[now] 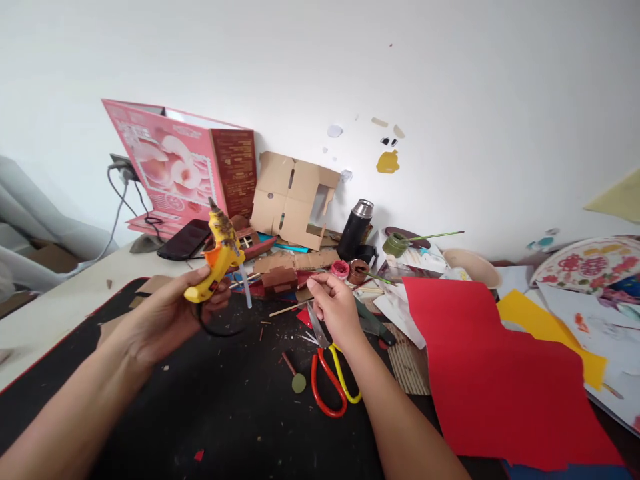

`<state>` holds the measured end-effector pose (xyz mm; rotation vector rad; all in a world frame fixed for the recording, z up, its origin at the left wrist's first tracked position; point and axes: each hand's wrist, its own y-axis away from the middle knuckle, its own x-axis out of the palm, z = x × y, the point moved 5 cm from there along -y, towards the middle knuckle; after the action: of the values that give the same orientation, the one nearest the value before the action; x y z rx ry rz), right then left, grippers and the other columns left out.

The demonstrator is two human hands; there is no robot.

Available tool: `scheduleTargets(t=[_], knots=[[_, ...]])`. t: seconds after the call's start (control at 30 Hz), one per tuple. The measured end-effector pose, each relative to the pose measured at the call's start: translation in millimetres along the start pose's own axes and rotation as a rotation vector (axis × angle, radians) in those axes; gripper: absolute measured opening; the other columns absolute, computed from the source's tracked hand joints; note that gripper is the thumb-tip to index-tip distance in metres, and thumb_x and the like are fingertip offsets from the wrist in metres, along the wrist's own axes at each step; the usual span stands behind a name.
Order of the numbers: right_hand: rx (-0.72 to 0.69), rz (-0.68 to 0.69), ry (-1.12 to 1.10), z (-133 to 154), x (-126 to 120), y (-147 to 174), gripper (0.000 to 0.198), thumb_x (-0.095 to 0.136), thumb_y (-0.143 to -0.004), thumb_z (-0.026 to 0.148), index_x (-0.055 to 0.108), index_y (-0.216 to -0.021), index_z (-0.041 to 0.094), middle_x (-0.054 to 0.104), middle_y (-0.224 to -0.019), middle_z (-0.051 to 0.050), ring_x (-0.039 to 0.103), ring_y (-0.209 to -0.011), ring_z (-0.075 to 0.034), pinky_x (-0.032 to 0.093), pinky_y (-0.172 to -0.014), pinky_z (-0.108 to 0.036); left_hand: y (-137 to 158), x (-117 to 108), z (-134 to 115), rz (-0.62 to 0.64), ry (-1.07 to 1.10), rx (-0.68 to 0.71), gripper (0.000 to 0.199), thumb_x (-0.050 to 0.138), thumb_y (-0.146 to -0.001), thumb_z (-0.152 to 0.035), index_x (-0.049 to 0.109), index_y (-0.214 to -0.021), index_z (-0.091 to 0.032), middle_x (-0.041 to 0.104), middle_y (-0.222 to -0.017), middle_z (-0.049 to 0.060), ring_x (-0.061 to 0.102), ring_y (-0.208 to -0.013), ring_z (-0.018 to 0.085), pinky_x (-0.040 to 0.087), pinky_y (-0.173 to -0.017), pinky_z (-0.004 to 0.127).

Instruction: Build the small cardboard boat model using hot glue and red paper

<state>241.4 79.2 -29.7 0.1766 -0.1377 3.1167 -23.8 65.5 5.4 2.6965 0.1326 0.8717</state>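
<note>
My left hand (173, 313) is wrapped round a yellow hot glue gun (219, 260), its stained nozzle pointing up. A clear glue stick (245, 287) sticks out of the gun, and its black cord hangs below. To the right, my right hand (334, 303) has thumb and fingers pinched together; what lies between the tips is too small to make out. Under that hand, scissors (327, 383) with one red and one yellow handle rest on the black mat (225, 413). Left of them lies a small brown stick with a round green end (299, 383).
A pink box (175, 160) and cut cardboard (295, 197) lean on the wall. Behind my hands are a phone (185, 240), a black thermos (356, 230) and paint jars (340, 269). Red paper (495, 380) covers the right side, near a green-handled knife (385, 333).
</note>
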Motion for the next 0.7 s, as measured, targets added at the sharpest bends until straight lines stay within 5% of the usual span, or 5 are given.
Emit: scheduleTargets(t=[0.17,0.37,0.57,0.7], knots=[[0.004,0.006,-0.018,-2,-1,-3,0.044,0.083,-0.084,0.062,0.068,-0.092,0.021,0.049,-0.054,0.01,0.039,-0.04,-0.009,0.028,-0.043,-0.024,-26,19,-2,0.011,-0.055,0.13,0.025,0.089,-0.069,-0.013,0.078,-0.09,-0.008,0.077,-0.077,0.008,0.068,-0.062,0.015,0.063,-0.056,0.021],[0.006,0.02,-0.012,-3,-2,-3,0.045,0.083,-0.084,0.063,0.067,-0.091,0.022,0.05,-0.055,0.009,0.04,-0.039,-0.009,0.028,-0.043,-0.024,-29,13,-30,-0.057,-0.104,0.622,0.045,0.103,-0.06,-0.018,0.079,-0.098,-0.017,0.083,-0.094,0.002,0.075,-0.082,0.013,0.063,-0.078,0.016],[0.009,0.029,-0.022,-7,0,-5,0.045,0.083,-0.083,0.062,0.066,-0.09,0.021,0.047,-0.054,0.011,0.039,-0.038,-0.008,0.027,-0.042,-0.024,-33,-3,-22,-0.075,-0.055,0.377,0.033,0.098,-0.061,-0.016,0.079,-0.088,-0.013,0.079,-0.084,0.003,0.07,-0.07,0.013,0.062,-0.064,0.017],[0.013,0.022,-0.036,-8,0,-6,0.045,0.083,-0.083,0.063,0.065,-0.089,0.022,0.049,-0.055,0.01,0.038,-0.037,-0.008,0.026,-0.04,-0.024,-32,0,-16,-0.028,-0.073,0.293,0.028,0.095,-0.066,-0.015,0.078,-0.088,-0.013,0.079,-0.085,0.006,0.073,-0.078,0.016,0.065,-0.071,0.021]])
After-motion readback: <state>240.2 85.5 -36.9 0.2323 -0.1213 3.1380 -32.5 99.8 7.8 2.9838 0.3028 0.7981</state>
